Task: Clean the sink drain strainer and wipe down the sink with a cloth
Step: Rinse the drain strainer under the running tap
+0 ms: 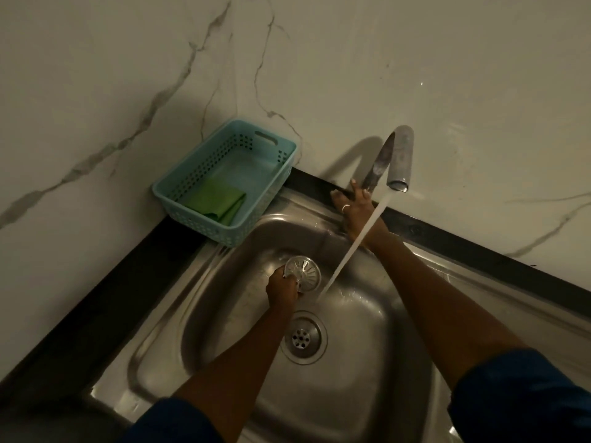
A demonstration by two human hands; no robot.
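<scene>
Head cam: L hand (283, 290) is down in the stainless steel sink basin (367, 362), fingers curled round the rim of the round slotted steel drain strainer (303, 272). It's held tilted, clear of the basin floor. The water stream (351, 251) runs just right of it, not touching, and hits the basin floor. The open round drain hole (303, 337) sits nearer the camera, beside the L forearm. R hand (353, 212) is at the back rim, fingers spread and touching the foot of the curved metal faucet (398, 155), ring on one finger. Back-left, on the black counter (96, 298), is a teal perforated plastic basket (192, 174) with a folded green cloth (217, 203) inside.
</scene>
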